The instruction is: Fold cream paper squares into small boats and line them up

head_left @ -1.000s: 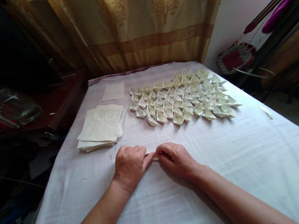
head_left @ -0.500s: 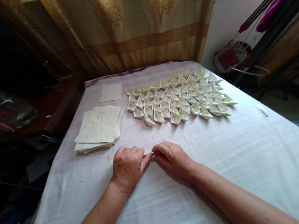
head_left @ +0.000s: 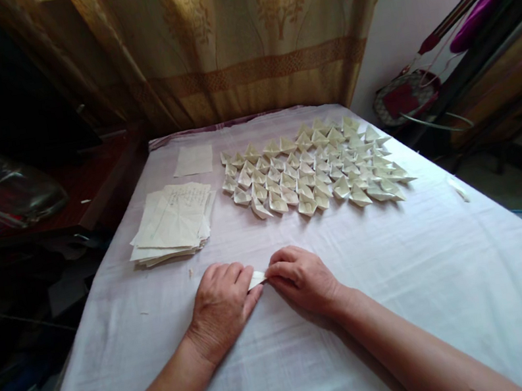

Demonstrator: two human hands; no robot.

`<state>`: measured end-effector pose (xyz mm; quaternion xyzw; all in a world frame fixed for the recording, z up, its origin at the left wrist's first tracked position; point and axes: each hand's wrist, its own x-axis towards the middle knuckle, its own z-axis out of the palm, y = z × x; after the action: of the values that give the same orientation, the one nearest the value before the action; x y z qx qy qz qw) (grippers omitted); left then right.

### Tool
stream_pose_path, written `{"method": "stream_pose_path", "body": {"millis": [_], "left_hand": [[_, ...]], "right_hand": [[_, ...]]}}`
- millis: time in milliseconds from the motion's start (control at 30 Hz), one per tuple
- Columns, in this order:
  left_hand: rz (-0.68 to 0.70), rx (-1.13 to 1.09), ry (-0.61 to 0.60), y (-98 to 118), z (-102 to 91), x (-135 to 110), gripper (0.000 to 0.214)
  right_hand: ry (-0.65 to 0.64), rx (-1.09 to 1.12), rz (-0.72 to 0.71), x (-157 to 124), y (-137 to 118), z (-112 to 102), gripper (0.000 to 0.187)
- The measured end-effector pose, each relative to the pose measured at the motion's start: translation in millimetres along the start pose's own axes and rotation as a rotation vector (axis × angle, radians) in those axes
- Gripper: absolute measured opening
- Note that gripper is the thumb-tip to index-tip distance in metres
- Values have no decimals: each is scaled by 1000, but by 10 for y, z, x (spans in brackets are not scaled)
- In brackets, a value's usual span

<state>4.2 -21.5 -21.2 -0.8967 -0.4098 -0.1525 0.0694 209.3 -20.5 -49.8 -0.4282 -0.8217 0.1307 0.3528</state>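
Note:
Between my hands, low over the white cloth, is a small folded piece of white paper (head_left: 256,279). My left hand (head_left: 223,305) is closed on its left side, thumb below and fingers above, hiding much of it. The fingertips of my right hand (head_left: 303,278) pinch its right end. Beyond my left hand lies a stack of used paper sheets (head_left: 168,221), the top one creased and bearing handwriting. Past my right hand stand rows of several folded paper boats (head_left: 307,204), close together.
A single square sheet (head_left: 192,161) lies behind the stack. The table (head_left: 409,304) is covered with a white cloth. A white scrap (head_left: 459,190) sits near its right edge. Left stands a dark wooden surface with a glass jar (head_left: 10,191); a patterned curtain (head_left: 235,39) hangs behind.
My left hand has shifted slightly left and down, and its thumb has drawn away from the right fingertips. More of the folded paper shows between the hands. The right hand has barely moved.

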Motion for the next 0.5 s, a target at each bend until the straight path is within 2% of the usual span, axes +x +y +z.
{"method": "stream_pose_path", "body": {"millis": [133,300,500], "left_hand": [[-4,-76,19,-6,12,-126,21],[1,-85,72,-23,57,-203,25],[-16,-142,55,-32,67,-206,28]], "right_hand": [[-19,-35,-11,-14,-3,-12,11],[-87,5,73,22,-31,-23,11],[-87,-27,193,36,-123,2,11]]}}
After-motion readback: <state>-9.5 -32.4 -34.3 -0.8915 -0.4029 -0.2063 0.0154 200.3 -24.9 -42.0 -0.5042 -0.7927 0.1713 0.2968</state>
